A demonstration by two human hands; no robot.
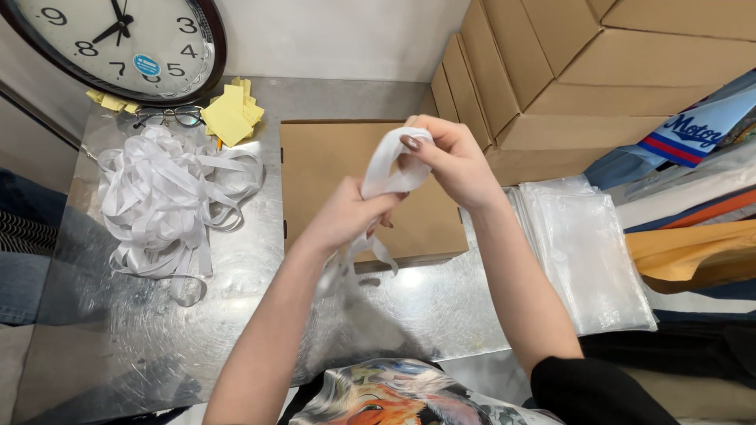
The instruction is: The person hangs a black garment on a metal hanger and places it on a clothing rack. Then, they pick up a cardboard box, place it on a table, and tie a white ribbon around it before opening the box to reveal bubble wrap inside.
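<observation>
Ribbon (383, 169), white and flat, runs between both hands at the centre of the frame, held in the air above the table (236, 315). The right hand (453, 161) is uppermost, its fingers (416, 142) closed on the strip's upper end, which loops over them. The left hand (346, 216) sits just below and to the left, fingers pinched shut on the same strip lower down. The ribbon's long axis slants from upper right to lower left, and its loose tails (370, 252) hang under the left hand, so that hand is nearer the free end.

A flat cardboard sheet (346, 157) lies on the table behind the hands. A tangled pile of ribbon (169, 201) sits at left, with yellow notes (231, 114) and glasses (167, 116) beyond it below a wall clock (134, 43). Clear bags (587, 252) lie at right, stacked boxes (567, 71) at upper right.
</observation>
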